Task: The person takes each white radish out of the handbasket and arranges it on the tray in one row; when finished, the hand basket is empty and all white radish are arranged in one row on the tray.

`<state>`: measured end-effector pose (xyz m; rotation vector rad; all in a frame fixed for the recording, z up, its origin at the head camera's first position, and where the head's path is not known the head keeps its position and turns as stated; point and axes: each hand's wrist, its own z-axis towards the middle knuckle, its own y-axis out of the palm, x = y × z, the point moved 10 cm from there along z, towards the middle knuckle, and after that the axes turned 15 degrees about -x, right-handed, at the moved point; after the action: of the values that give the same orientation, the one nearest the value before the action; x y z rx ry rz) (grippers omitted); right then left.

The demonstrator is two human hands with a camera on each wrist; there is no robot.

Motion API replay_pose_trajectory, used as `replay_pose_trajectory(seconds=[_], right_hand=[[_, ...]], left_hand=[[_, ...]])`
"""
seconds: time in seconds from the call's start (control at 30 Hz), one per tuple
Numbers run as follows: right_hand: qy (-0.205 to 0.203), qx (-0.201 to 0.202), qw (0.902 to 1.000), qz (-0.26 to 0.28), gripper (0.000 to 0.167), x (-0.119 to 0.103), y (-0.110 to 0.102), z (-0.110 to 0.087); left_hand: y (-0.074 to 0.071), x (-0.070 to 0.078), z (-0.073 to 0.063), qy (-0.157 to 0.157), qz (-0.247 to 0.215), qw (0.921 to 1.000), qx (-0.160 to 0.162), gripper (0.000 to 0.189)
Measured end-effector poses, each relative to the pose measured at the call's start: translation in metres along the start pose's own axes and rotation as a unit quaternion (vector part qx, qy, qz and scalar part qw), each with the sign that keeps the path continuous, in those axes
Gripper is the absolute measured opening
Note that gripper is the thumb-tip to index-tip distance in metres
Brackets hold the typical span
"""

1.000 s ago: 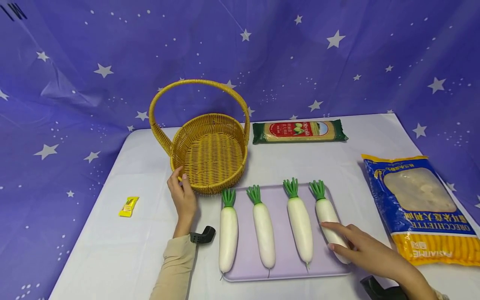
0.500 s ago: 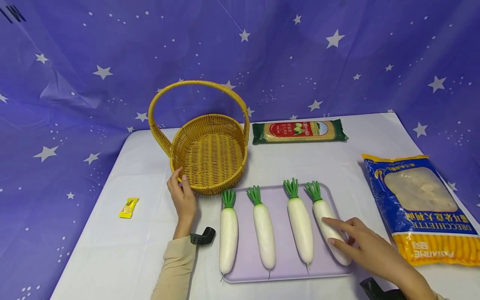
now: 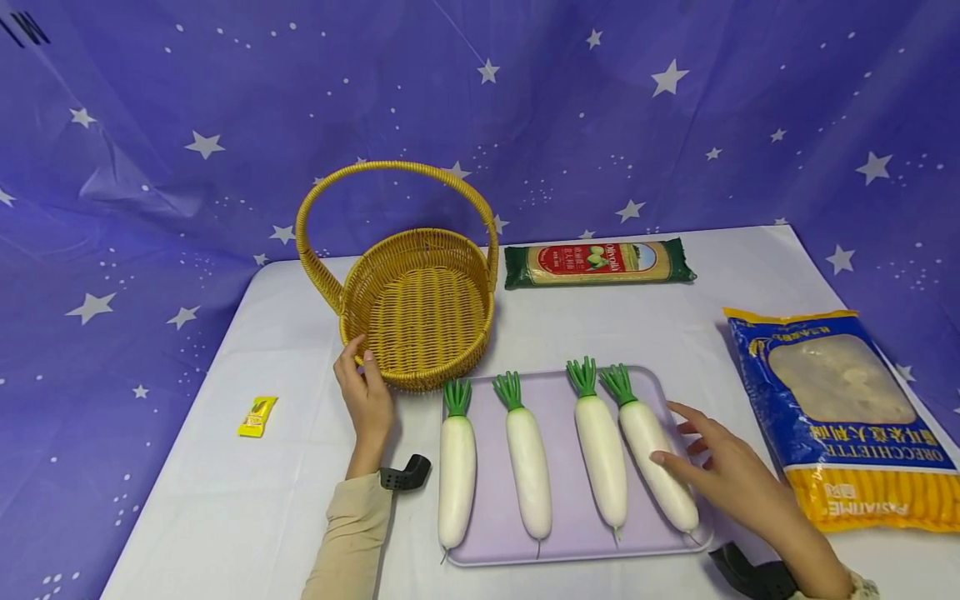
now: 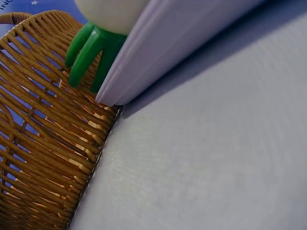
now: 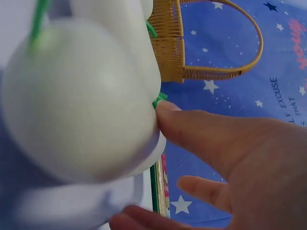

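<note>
Several white radishes (image 3: 528, 471) with green tops lie side by side on a lilac tray (image 3: 495, 550). My right hand (image 3: 738, 479) is beside the rightmost radish (image 3: 658, 467); its thumb touches the radish's side, while its other fingers are spread over the tray's right edge. In the right wrist view, that radish's blurred root end (image 5: 81, 105) is close to the camera and the thumb (image 5: 192, 127) meets its side. My left hand (image 3: 367, 400) rests at the near left rim of a wicker basket (image 3: 480, 354), fingertips on the rim. The left wrist view shows no fingers.
Behind the tray lies a green-ended pasta packet (image 3: 600, 263). A blue and yellow orecchiette bag (image 3: 847, 417) is at the right. On the left sits a small yellow wrapped sweet (image 3: 257, 417). The basket's tall handle (image 3: 397, 165) arches upward. A starry purple cloth (image 3: 562, 108) hangs behind.
The rightmost radish has shifted left at its leafy end and lies nearer its neighbour. My right hand's fingers have moved off its top to its right side. My left hand stays put.
</note>
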<state>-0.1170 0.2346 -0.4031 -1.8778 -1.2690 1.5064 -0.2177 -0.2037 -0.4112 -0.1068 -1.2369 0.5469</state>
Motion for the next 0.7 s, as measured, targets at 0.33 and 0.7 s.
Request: replay_pose_trajectory(seconds=[0.33,0.7], right_hand=[[-0.011,-0.013,0.9998,0.003,0.066,-0.011,0.012,0.003],[0.03,0.031,0.9976,-0.055,0.067,-0.009,0.003,0.0]], left_hand=[[0.0,0.0,0.0,-0.003,-0.008,0.9999,-0.006,0.037],[0.0,0.0,0.0,-0.007,-0.004,0.9999,-0.006,0.035]])
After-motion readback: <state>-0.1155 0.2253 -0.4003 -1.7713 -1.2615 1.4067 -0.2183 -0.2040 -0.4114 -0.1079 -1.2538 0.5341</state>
